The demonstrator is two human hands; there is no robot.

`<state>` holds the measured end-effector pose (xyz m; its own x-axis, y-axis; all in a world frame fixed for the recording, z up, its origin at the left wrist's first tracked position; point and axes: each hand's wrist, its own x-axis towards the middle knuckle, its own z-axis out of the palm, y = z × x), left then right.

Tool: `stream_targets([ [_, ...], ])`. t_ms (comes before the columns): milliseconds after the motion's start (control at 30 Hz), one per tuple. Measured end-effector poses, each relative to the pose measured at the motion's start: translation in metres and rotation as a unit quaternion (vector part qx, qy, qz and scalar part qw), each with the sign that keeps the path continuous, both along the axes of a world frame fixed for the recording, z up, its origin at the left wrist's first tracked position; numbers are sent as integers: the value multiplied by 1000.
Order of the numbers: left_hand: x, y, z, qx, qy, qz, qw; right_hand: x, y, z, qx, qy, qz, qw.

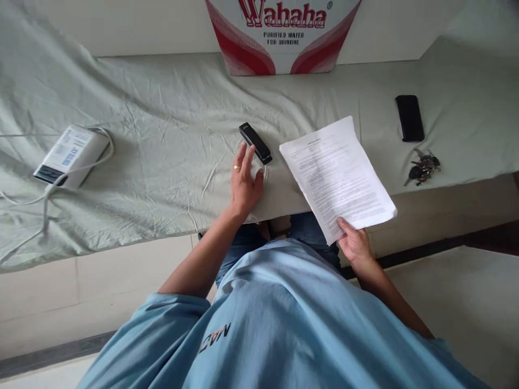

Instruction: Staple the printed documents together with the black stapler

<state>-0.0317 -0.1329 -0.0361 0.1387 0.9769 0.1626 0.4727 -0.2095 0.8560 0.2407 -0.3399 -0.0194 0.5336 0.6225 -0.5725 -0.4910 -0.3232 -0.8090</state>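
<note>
A black stapler (255,142) lies slantwise on the pale green cloth. My left hand (245,183) is at its near side, fingers stretched out and apart; the fingertips overlap the stapler's edge, and whether they touch it I cannot tell. A gold ring shows on one finger. In my right hand (355,242) is a sheaf of printed paper (338,173), pinched at its near edge with the thumb on top. Its far part extends over the cloth, tilted to the left, with print facing up. The fingers under the paper are hidden.
A cardboard box with red and white print (284,40) stands at the back. At the right lie a black phone (409,118) and a bunch of keys (423,166). A white box (73,154) with a white cable across it sits at the left. The cloth (162,124) hangs over the near edge.
</note>
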Motion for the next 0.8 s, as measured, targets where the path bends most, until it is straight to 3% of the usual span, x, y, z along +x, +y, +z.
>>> stream_targets([
  [67,10,-23,7,-44,-89,36,994,-4,1,3,9,-6,-22,1000],
  [100,16,-34,11,-99,-151,24,983,-8,3,4,15,-6,-26,1000],
  [233,42,-66,25,-316,-391,-65,862,-38,13,3,35,20,27,999],
  [333,44,-67,26,-365,-455,19,812,-55,13,-4,35,32,122,991],
  [433,27,-58,25,-343,-465,96,811,-45,14,-8,28,-2,173,985],
  [600,-1,-42,23,-359,-418,44,833,11,43,5,123,-84,135,980],
  [733,2,-35,11,-341,-393,36,853,32,92,6,184,-131,247,942],
  [800,5,-33,3,-339,-377,25,861,29,117,-4,189,-180,252,932],
])
